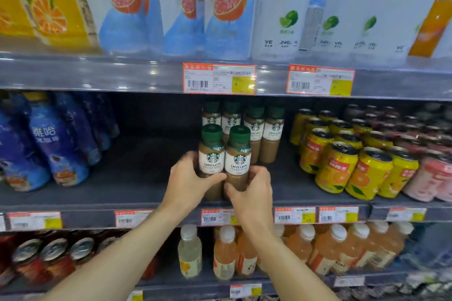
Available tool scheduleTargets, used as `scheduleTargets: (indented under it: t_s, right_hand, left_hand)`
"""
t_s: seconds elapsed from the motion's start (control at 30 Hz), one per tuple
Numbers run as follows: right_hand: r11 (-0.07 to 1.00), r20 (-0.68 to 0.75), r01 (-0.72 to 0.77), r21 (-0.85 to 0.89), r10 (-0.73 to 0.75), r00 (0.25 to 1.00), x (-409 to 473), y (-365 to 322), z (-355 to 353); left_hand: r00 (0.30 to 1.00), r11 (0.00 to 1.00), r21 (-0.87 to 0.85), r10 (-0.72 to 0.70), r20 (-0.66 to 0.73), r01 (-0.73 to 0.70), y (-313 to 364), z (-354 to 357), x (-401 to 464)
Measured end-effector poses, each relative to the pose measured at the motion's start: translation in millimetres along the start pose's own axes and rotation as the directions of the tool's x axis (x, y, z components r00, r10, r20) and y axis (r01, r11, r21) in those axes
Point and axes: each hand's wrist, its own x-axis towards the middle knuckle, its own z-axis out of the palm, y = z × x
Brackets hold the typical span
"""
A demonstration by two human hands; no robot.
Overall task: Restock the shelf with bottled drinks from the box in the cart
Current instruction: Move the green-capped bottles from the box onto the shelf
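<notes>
On shelf point(146, 193): 6 latte bottles point(254, 129) (2 in front, gripped).

Both bare forearms are reaching forward and upward, converging; the left hand point(188, 178) and right hand point(252, 190) are curling their fingers, thumbs nearly meeting.

I stand in a shop, at the drinks aisle of a supermarket. Grey metal shelves point(137, 178) run across in tiers, each front edge carrying orange-framed price tags point(219, 78) with barcodes and yellow price patches. Goods sit in ranks by kind: blue bottles point(58, 144) at left, green-capped latte bottles point(254, 129) in the middle, yellow orange-drink cans point(337, 166) at right, pale juice bottles point(325, 247) below, and tall grapefruit and lime cartons point(220, 7) above.
</notes>
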Motion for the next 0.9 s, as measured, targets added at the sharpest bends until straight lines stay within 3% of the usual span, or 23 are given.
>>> scheduleTargets:
  t_s: [0.3,0.6,0.9]
  right_hand:
    - [0.991,-0.092,-0.111,-0.080,0.103,0.990,48.2,-7.7,25.6]
    - [0.988,-0.122,-0.085,-0.127,0.069,0.990,78.7,4.5,50.5]
    - [0.965,-0.120,-0.126,-0.231,0.101,0.988,88.7,0.6,61.4]
  left_hand:
    - [0.997,0.995,-0.072,-0.066,-0.032,0.064,-3.6,9.1,-5.5]
    - [0.995,0.990,0.130,-0.059,0.082,0.048,7.9,-3.1,7.1]
    - [0.996,0.986,0.157,-0.059,0.062,0.049,5.8,-2.1,3.4]
